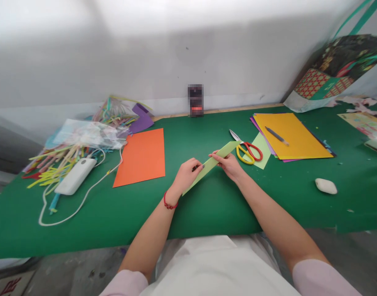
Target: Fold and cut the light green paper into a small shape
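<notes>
While both hands meet above the middle of the green table (213, 205), they share one light green paper strip (208, 166), which runs slantwise from near the front edge up toward the far right and is held just off the surface. The left hand (187, 174), a red bracelet (169, 204) on its wrist, has its fingers curled and pinches the strip at its lower part between thumb and fingertips. The right hand (230, 165) pinches it a little higher up, fingers pressed together along its edge. The strip's upper end reaches the scissors (249, 151), which lie open-bladed just beyond the right hand, on a pale green sheet (262, 156). Further toward the right edge lies a yellow sheet (296, 142) on top of a stack, with a pencil (277, 136) on it. A white pebble-shaped thing (326, 186) sits alone nearer the front right. Left of the hands lies an orange sheet (142, 158), and toward the left edge a white power bank (76, 176) with its cable (83, 197) lies beside a heap of coloured strips (49, 170) and a clear plastic bag (86, 133). A patterned bag (333, 70) stands at the far right corner.
</notes>
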Available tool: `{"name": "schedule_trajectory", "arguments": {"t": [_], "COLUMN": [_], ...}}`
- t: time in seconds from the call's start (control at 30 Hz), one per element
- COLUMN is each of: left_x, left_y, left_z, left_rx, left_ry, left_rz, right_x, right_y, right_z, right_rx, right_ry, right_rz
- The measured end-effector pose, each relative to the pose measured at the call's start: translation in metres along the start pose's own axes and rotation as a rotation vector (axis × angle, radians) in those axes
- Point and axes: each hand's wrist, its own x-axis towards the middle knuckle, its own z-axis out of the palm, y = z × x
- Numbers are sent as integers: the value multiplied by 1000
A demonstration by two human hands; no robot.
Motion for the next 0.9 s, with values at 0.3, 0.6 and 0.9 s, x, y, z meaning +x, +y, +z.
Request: {"name": "schedule_trajectory", "arguments": {"t": [0.3, 0.6, 0.9], "left_x": [-1, -8, -6], "left_y": [2, 2, 6], "left_z": [1, 19, 19], "left_rx": [190, 217, 148], "left_ry": [-7, -12, 24], "left_rz": [-39, 81, 53], "right_x": [-2, -1, 2], "right_y": [2, 8, 11], "right_z": [-1, 0, -3], "right_rx": [-333, -338, -292], "right_ry": [83, 235, 199], "right_rz": [-90, -216, -179]}}
